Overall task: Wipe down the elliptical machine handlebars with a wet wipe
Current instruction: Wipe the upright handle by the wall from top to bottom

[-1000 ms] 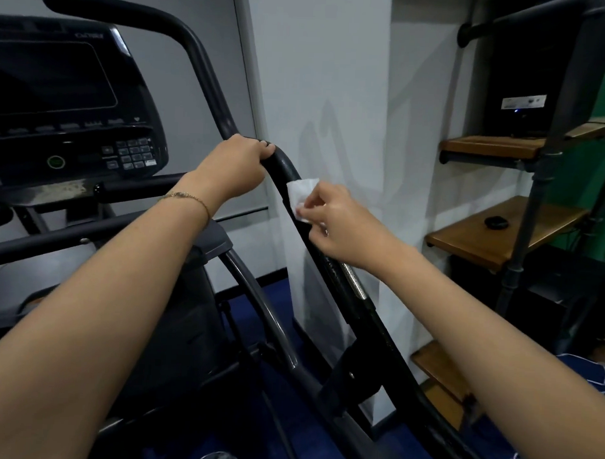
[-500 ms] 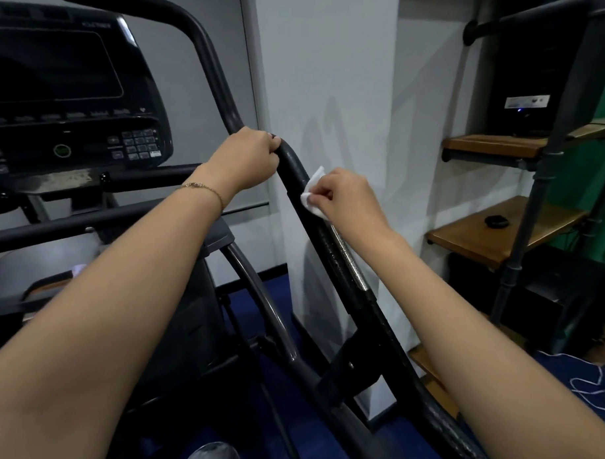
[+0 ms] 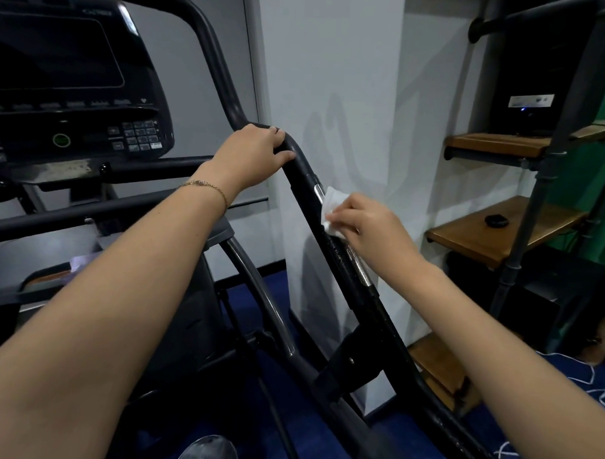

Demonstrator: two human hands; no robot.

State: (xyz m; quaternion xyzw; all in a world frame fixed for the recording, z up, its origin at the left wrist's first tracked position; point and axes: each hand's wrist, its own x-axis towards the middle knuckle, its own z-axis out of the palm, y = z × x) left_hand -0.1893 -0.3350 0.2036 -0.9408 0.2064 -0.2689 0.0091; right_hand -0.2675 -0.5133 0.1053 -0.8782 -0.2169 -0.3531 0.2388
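Note:
The black right handlebar (image 3: 353, 265) of the elliptical slants from upper left down to lower right across the middle. My left hand (image 3: 252, 153) grips its top bend, fingers curled over the bar. Just below, my right hand (image 3: 366, 224) pinches a crumpled white wet wipe (image 3: 332, 208) and presses it against the bar beside a silver sensor strip (image 3: 359, 269). A second, thinner handlebar (image 3: 211, 51) rises above my left hand toward the top left.
The machine's dark console (image 3: 70, 73) with keypad fills the upper left. A white wall column (image 3: 330, 93) stands right behind the bar. Wooden shelves (image 3: 500, 232) on metal pipes stand at right, one bearing a black box (image 3: 529, 82). Blue floor lies below.
My right hand slid the wipe up toward the top bend, then back down the handlebar to the sensor strip. My left hand kept its grip on the bend.

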